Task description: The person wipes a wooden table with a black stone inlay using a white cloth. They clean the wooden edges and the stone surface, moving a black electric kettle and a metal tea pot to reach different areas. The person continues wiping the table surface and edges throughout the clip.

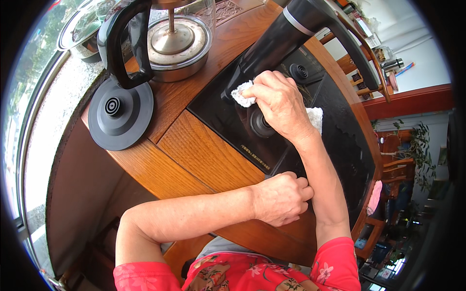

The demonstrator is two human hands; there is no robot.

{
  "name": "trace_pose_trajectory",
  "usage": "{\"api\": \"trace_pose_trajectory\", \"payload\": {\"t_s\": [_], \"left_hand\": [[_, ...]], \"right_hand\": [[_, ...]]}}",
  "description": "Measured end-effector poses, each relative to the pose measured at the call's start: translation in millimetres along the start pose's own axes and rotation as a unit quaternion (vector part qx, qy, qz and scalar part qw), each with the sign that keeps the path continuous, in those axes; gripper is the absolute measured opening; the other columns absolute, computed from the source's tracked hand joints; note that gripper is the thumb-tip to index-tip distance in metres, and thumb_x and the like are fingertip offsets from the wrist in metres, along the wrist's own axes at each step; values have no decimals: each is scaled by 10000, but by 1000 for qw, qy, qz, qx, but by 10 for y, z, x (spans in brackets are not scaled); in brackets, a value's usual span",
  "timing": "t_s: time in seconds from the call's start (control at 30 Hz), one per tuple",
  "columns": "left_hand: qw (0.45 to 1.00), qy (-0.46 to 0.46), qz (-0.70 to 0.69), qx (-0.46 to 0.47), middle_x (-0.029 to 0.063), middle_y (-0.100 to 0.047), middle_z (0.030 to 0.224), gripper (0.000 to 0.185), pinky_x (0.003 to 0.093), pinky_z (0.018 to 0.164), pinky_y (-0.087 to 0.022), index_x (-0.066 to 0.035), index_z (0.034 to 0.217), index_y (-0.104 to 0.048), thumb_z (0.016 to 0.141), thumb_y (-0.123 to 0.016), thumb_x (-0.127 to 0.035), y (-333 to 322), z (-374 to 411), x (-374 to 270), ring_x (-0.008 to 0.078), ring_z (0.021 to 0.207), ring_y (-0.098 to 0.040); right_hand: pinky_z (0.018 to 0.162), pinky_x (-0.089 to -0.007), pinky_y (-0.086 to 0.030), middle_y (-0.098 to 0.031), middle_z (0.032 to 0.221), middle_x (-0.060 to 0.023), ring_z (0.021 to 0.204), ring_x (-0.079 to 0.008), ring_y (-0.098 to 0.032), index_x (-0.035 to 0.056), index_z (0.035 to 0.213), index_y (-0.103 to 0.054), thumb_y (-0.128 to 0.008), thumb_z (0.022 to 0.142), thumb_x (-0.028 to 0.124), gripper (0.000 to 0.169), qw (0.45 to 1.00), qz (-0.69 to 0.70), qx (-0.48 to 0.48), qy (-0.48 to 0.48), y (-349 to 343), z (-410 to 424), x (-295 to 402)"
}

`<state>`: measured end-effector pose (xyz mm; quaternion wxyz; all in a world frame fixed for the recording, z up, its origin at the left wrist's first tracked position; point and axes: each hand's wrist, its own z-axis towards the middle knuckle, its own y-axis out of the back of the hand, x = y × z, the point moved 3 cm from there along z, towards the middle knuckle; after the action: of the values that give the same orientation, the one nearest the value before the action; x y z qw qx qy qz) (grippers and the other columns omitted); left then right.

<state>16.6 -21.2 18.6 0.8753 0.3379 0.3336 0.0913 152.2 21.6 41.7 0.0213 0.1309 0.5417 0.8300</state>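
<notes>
Pinched in the fingers of my right hand (282, 102) is a crumpled white tissue (243, 94). It is at the foot of a black cylindrical appliance (269, 47) with a silver band and a long curved handle, over a black glossy panel (346, 145) set in a wooden tea table (214, 152). A round black connector (261, 123) on the panel lies partly under this hand. Beyond the right wrist a folded white cloth (316, 118) shows. My left hand (282, 200) is curled by the right forearm, near the panel's front edge; its palm side is hidden.
On the left stands a glass kettle (178, 43) with a black handle, beside a round grey power base (123, 116) at the table's edge. A metal tray (74, 32) rests by the window. A second connector (299, 71) and a pink cloth (375, 198) are on the right.
</notes>
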Motion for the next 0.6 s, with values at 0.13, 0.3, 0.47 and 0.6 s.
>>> {"api": "trace_pose_trajectory", "payload": {"t_s": [0.13, 0.3, 0.47, 0.6], "left_hand": [[1000, -19, -7, 5, 31, -548, 858, 208, 350, 685, -459, -106, 704, -647, 741, -708, -302, 10, -6, -3, 210, 871, -572], [1000, -12, -8, -8, 26, -557, 881, 203, 349, 685, -460, -112, 699, -650, 735, -705, -305, -33, -30, 18, 205, 888, -576], [1000, -2, 4, 14, 25, -547, 873, 204, 347, 670, -456, -116, 700, -652, 732, -707, -309, 9, -3, -13, 198, 871, -568], [999, -25, 14, -22, 22, -529, 839, 199, 338, 640, -439, -123, 695, -654, 728, -707, -313, -32, -23, 13, 191, 823, -554]], "right_hand": [[817, -380, -378, -548, 868, -15, 894, -216, -550, 124, 807, -688, -618, 790, 14, 131, 996, 68, 42, 38, 1, -16, 266], [853, -376, -363, -551, 868, -8, 876, -197, -556, 129, 817, -691, -643, 785, 9, 133, 994, 37, 59, 83, 14, -54, 366], [850, -384, -364, -554, 848, -1, 873, -194, -556, 146, 828, -729, -621, 800, 18, 170, 999, -26, 10, 26, 10, 0, 116], [890, -367, -364, -564, 869, 19, 862, -179, -561, 161, 832, -709, -702, 758, 56, 129, 989, 71, 60, 111, -44, -64, 375]]}}
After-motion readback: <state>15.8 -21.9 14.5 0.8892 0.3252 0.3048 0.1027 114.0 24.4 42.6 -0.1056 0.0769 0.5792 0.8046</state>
